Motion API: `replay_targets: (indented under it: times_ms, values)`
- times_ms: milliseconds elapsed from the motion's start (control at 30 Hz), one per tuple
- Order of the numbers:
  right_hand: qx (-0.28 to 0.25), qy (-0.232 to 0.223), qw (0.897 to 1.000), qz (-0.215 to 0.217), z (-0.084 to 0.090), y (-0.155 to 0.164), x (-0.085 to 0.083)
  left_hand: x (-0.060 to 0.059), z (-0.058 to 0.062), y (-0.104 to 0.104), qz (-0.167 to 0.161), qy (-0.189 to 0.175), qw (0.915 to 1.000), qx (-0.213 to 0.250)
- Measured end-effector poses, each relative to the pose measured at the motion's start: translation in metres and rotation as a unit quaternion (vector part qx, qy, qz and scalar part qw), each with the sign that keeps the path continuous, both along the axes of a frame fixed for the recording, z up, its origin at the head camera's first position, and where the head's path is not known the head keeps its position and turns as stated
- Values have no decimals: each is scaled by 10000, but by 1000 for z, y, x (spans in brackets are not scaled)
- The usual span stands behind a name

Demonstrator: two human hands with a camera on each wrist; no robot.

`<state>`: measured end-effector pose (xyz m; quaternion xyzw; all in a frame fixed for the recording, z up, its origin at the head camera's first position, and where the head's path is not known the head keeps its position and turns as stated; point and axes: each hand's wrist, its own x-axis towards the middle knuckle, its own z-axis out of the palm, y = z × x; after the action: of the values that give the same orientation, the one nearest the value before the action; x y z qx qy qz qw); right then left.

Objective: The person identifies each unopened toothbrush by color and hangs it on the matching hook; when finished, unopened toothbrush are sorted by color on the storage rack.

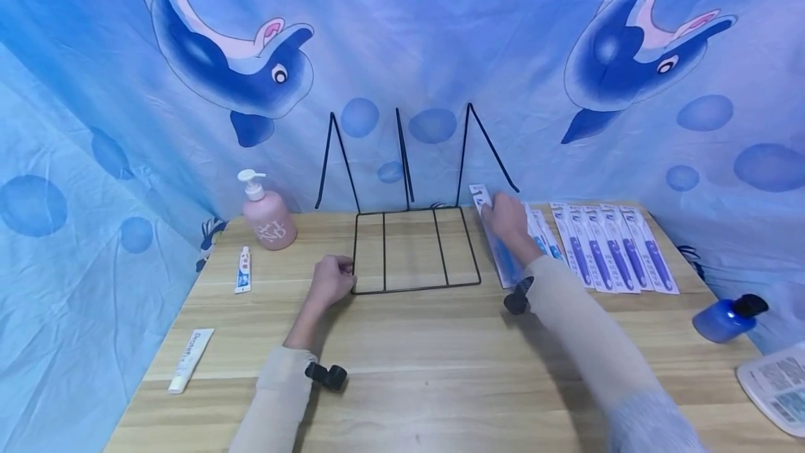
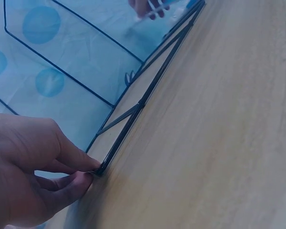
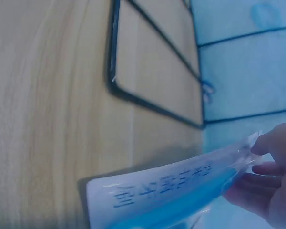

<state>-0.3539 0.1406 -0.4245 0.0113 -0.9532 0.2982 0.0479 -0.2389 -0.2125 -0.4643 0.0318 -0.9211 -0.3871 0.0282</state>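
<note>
A black wire rack (image 1: 416, 288) stands at the back of the table, its flat base on the wood and its prongs rising behind. My left hand (image 1: 333, 278) pinches the front left corner of the base between thumb and fingers, as the left wrist view (image 2: 43, 167) also shows. Right of the rack, my right hand (image 1: 506, 221) grips the upper end of a packaged toothbrush (image 3: 162, 191) with a light blue handle. The package is tilted, its lower end nearest the tabletop. Partly behind that hand lie more blue packaged toothbrushes (image 1: 546, 235).
Several purple packaged toothbrushes (image 1: 606, 250) lie in a row at right. A blue bottle (image 1: 723, 320) and a white container (image 1: 776, 386) are beyond. At left stand a pink pump bottle (image 1: 270, 219), a small toothpaste tube (image 1: 243, 271) and a white tube (image 1: 191, 361). A dolphin-print curtain (image 1: 402, 33) hangs behind.
</note>
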Motion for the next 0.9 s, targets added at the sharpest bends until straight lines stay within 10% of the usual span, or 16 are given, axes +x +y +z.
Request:
replay_targets:
  times_ms: [300,533,900]
  values:
    - [-168,1837,9821,381,29,-15,35,0,-1,0,-8,30,10000,54]
    - [56,3651,9242,1121,49,-26,79,0,2,0,21,24,9999,107]
    - [-271,4897,8503,1909,91,-39,143,1,-3,1,80,18,9997,214]
